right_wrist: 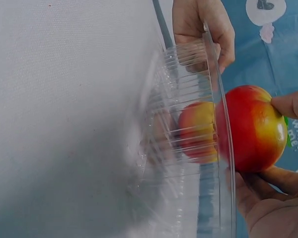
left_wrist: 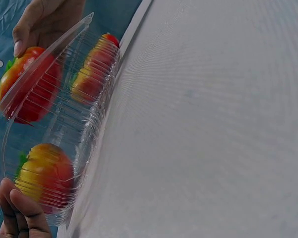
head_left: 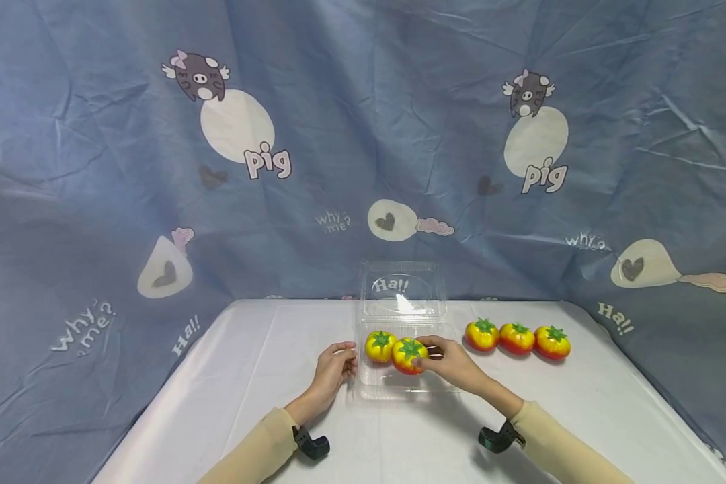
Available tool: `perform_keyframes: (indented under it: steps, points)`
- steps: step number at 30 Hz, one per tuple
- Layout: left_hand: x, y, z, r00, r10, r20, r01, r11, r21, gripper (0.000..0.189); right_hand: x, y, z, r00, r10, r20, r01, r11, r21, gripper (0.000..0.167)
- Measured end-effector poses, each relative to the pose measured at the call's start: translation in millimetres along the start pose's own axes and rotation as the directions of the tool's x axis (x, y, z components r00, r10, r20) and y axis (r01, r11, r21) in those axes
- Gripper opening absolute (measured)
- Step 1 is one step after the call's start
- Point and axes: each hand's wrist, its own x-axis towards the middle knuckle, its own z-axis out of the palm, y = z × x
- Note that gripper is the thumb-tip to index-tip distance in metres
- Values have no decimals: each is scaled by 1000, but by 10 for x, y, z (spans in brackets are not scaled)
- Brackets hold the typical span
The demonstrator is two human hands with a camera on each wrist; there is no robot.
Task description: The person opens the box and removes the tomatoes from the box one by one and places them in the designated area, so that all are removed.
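My right hand [head_left: 450, 363] grips a red-and-yellow tomato [head_left: 409, 355] with a green leafy top, thumb on one side and fingers on the other. It is held over a clear plastic clamshell container [head_left: 393, 391], whose hinged lid [head_left: 369, 308] stands raised at the back. A second tomato [head_left: 379, 345] sits inside the container on the left. My left hand [head_left: 331, 373] is at the container's left edge, where its thumb and fingers [left_wrist: 27, 210] appear to pinch the rim. In the right wrist view the held tomato [right_wrist: 251, 131] is above the rim level.
Three more tomatoes stand in a row right of the container: one near it [head_left: 481, 336], a middle one [head_left: 517, 339] and an outer one [head_left: 552, 343]. A white-covered table [head_left: 266, 349] lies beneath everything. Behind it hangs a blue printed curtain [head_left: 351, 134].
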Motion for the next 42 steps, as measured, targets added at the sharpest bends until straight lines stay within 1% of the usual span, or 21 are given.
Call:
perform_keyframes:
  steps: [5, 11, 15, 18, 21, 24, 27, 32, 37, 42]
  points:
    - [-7, -10, 2, 1000, -3, -5, 3, 1000, 9, 39, -30, 25, -59, 1000, 1, -8, -1, 1000, -4, 50]
    - [-28, 0, 7, 1000, -15, 1, 15, 1000, 23, 39, -80, 29, -141, 998, 39, -48, -40, 999, -26, 51]
    - [-25, 5, 12, 1000, -15, 1, 15, 1000, 22, 39, -94, 50, -203, 997, 54, -56, -55, 998, -29, 52]
    - [17, -30, -3, 1000, -9, 1, 9, 1000, 21, 38, -108, 67, -251, 997, 55, -58, -56, 998, -22, 53]
    - [92, -113, -31, 1000, -4, 0, 4, 1000, 16, 38, -142, 69, -300, 995, 71, -63, -72, 997, -16, 55]
    - [163, -202, -51, 1000, -7, -12, 7, 1000, 7, 37, -184, 63, -353, 993, 89, -71, -90, 996, -11, 56]
    - [195, -251, -54, 1000, -3, -29, 4, 1000, 14, 37, -222, 60, -409, 992, 93, -84, -94, 996, -9, 56]
    - [207, -277, -52, 999, 8, -48, -7, 1000, 22, 36, -267, 90, -501, 991, 83, -100, -85, 996, -14, 58]
    - [213, -282, -48, 999, 11, -50, -11, 1000, 9, 34, -310, 147, -578, 986, 115, -124, -119, 992, -29, 59]
    - [212, -280, -50, 999, 6, -50, -6, 1000, 14, 35, -359, 176, -674, 982, 116, -151, -127, 990, -68, 61]
